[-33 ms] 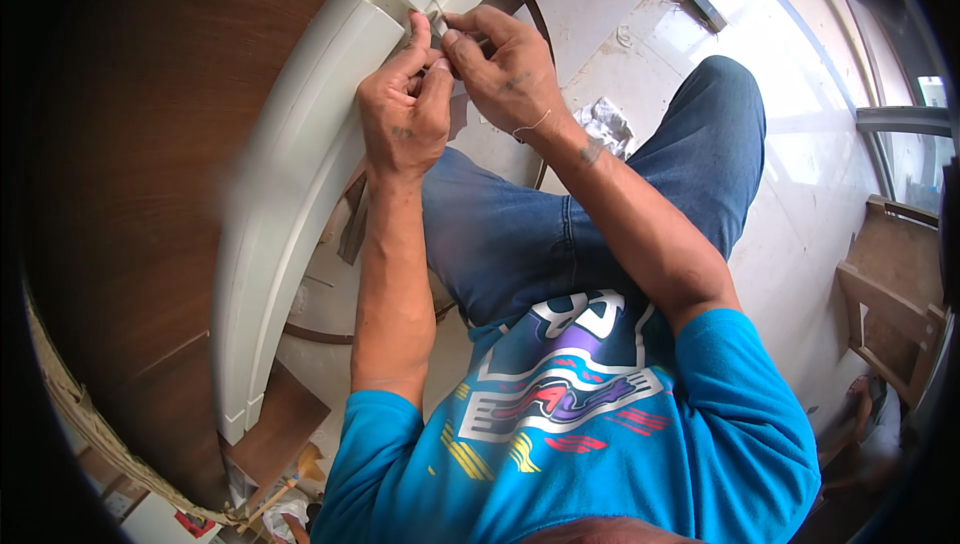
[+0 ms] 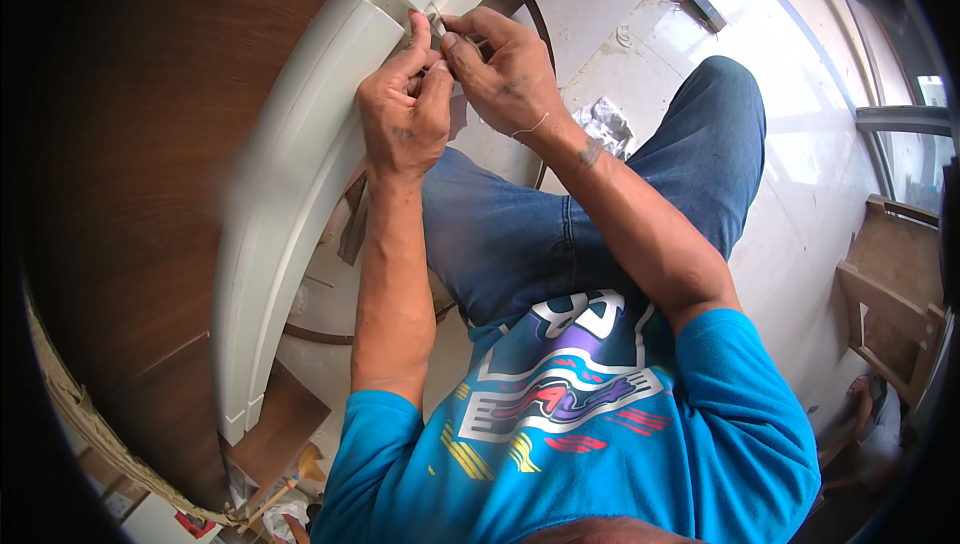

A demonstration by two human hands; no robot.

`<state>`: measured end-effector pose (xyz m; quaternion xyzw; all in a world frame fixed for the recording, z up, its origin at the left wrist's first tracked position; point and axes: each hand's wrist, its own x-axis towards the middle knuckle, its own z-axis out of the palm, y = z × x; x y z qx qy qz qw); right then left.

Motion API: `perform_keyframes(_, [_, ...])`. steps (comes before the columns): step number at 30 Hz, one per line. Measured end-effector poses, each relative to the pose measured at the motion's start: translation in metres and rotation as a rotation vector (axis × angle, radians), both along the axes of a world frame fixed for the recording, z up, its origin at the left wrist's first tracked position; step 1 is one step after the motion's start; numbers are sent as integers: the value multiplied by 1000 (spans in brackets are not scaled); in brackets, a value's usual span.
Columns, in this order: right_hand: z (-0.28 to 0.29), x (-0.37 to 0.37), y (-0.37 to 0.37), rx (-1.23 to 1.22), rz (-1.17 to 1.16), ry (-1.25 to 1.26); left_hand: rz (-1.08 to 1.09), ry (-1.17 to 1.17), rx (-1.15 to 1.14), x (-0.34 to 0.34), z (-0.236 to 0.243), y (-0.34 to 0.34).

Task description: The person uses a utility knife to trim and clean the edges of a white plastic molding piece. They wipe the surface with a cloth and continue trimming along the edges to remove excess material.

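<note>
A pale, off-white frame (image 2: 290, 164) with a stepped edge curves along my left side and has a notch cut near its top. My left hand (image 2: 405, 124) is at this notch, its index finger pointing up against the edge and its thumb closed toward the other fingers. What lies in that pinch is hidden. Beside it, my right hand (image 2: 510, 69) is closed, thumb and fingertips pinching a thin white strip (image 2: 437, 24) at the notch. The two hands' fingertips nearly meet.
A dark brown wooden panel (image 2: 150, 144) fills the left side. Crumpled white cloth (image 2: 604, 126) lies on the pale tiled floor (image 2: 800, 244), with a grey block (image 2: 705, 8) and scraps farther off. A wooden piece of furniture (image 2: 890, 289) stands at right. A person (image 2: 868, 429) is partly visible at lower right.
The thin white strip at my right fingertips has shifted and tilted slightly. Both hands otherwise hold the same place.
</note>
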<state>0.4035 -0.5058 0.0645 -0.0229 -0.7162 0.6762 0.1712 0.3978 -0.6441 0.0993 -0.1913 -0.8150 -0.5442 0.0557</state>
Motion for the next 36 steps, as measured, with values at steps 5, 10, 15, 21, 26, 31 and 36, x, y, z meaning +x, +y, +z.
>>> perform_keyframes(5, [7,-1,2,114,72,-6,-2,68,-18,-8,-4,-2])
perform_keyframes(10, [2,1,3,87,141,18,-7,81,33,-10,-12,-6])
perform_keyframes(15, [-7,-1,23,-83,50,-36,-2,22,8,-5,-3,-2])
perform_keyframes(21, [-12,-42,39,-100,-43,55,-44,-44,51,-8,-5,-2])
perform_keyframes(26, [-15,-40,33,-11,-69,127,-32,-32,57,-6,-4,1])
perform_keyframes(31, [1,-17,19,121,-30,43,-36,14,52,-10,-8,0])
perform_keyframes(36, [-1,-6,6,142,60,90,-25,82,44,-13,-11,1])
